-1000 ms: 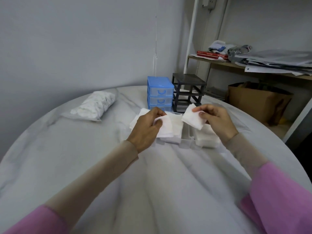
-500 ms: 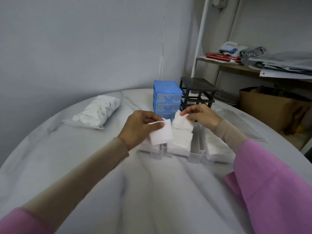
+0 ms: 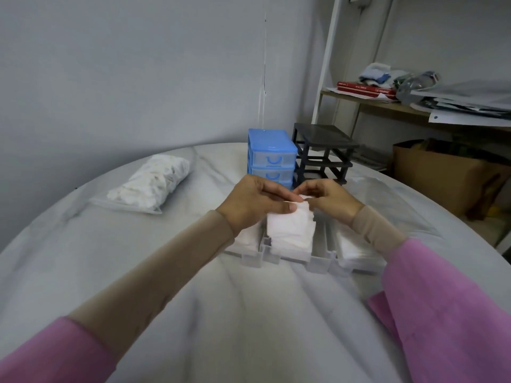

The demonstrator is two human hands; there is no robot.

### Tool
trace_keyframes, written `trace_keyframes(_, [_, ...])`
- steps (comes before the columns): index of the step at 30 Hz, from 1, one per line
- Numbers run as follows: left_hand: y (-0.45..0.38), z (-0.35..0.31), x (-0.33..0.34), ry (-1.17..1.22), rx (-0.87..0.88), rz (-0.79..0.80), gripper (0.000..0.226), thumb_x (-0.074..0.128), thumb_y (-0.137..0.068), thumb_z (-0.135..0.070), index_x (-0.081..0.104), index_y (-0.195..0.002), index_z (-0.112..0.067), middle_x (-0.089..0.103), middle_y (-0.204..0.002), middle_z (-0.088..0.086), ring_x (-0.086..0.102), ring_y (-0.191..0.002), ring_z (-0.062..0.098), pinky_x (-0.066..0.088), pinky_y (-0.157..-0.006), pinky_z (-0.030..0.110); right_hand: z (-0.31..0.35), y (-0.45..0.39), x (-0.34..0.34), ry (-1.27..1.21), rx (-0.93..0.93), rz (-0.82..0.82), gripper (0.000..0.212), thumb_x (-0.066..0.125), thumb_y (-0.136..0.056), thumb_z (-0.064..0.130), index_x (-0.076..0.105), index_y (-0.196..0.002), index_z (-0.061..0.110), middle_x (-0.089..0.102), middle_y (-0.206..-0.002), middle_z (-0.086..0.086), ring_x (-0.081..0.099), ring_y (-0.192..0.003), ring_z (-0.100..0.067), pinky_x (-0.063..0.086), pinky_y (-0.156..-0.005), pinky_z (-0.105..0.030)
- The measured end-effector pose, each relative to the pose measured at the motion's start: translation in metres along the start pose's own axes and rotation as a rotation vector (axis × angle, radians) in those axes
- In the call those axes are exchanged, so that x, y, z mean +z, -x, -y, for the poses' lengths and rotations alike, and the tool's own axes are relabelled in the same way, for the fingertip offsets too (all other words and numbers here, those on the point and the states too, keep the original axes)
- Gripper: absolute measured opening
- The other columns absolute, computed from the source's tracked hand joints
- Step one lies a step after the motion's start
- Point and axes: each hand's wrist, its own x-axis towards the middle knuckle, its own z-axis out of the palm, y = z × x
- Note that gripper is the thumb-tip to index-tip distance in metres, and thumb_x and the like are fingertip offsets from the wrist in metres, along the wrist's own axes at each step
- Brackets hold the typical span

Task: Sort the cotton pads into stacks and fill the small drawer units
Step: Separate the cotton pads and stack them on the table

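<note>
Hands meet over the middle of three clear drawers pulled out onto the round table [image 3: 249, 313], and the head view, the only one we have, looks down at them. Our left hand [image 3: 255, 201] pinches the far edge of the top cotton pad [image 3: 290, 226] between thumb and curled fingers, while our right hand [image 3: 330, 199] closes its fingertips on that same far edge from about 2 o'clock; whether it grips one pad or several we cannot tell. The stack sits in the middle drawer [image 3: 287, 254], its long axis running from 12 to 6 o'clock, directly below and toward us from both sets of fingers. The left drawer [image 3: 244, 244] and the right drawer [image 3: 356, 251] flank it, each showing white pads. At 12 o'clock beyond the hands stand the blue drawer unit [image 3: 272, 154] and the empty black frame [image 3: 323, 153]; a bag of loose pads [image 3: 150, 183] lies at 10 o'clock. We judge the next move a straight press down to seat the pad squarely, with both hands equally near.
</note>
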Motion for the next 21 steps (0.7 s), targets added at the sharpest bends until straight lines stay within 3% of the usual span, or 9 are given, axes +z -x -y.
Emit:
trace_keyframes(5, [-0.011,0.001,0.01,-0.146,0.025,0.09,0.019,0.068,-0.079,0.001,0.071,-0.095,-0.009,0.069,-0.082,-0.001,0.063,-0.082,0.011,0.05,-0.085,0.02,-0.004,0.002,-0.002,0.172,-0.094,-0.081,0.015,0.065,-0.082,0.004,0.068,-0.09,0.017,0.063,-0.092,0.0,0.058,-0.093,-0.017,0.046,-0.091,-0.03])
trace_keyframes(8, [-0.013,0.0,0.012,-0.186,0.028,0.11,0.015,0.065,-0.082,-0.001,0.069,-0.094,-0.009,0.066,-0.084,-0.001,0.06,-0.083,0.008,0.047,-0.082,0.014,-0.001,0.005,-0.004,0.186,-0.115,-0.087,0.015,0.062,-0.085,0.002,0.068,-0.091,0.014,0.064,-0.091,0.0,0.059,-0.091,-0.015,0.046,-0.091,-0.031])
trace_keyframes(12, [-0.011,0.004,0.015,-0.281,0.083,0.09,0.012,0.067,-0.083,-0.004,0.068,-0.086,-0.016,0.067,-0.091,0.001,0.06,-0.092,0.012,0.044,-0.089,0.02,0.0,0.009,-0.005,0.173,-0.116,-0.089,0.017,0.062,-0.085,0.002,0.066,-0.087,0.019,0.066,-0.09,-0.002,0.06,-0.09,-0.016,0.047,-0.088,-0.026])
trace_keyframes(18, [-0.003,0.013,0.025,-0.493,0.202,0.025,0.012,0.068,-0.08,-0.004,0.073,-0.089,-0.012,0.065,-0.09,-0.006,0.056,-0.082,0.002,0.033,-0.073,-0.004,-0.001,0.011,-0.004,0.157,-0.114,-0.103,0.024,0.063,-0.083,0.002,0.066,-0.083,0.025,0.068,-0.095,-0.01,0.062,-0.091,-0.017,0.047,-0.081,-0.017])
trace_keyframes(21, [-0.003,0.015,0.027,-0.406,0.181,0.013,0.015,0.067,-0.081,0.0,0.072,-0.087,-0.013,0.067,-0.088,-0.006,0.06,-0.082,0.003,0.04,-0.08,0.002,-0.001,0.012,-0.003,0.169,-0.112,-0.106,0.024,0.062,-0.082,-0.001,0.065,-0.087,0.022,0.068,-0.096,-0.005,0.061,-0.087,-0.012,0.048,-0.083,-0.019])
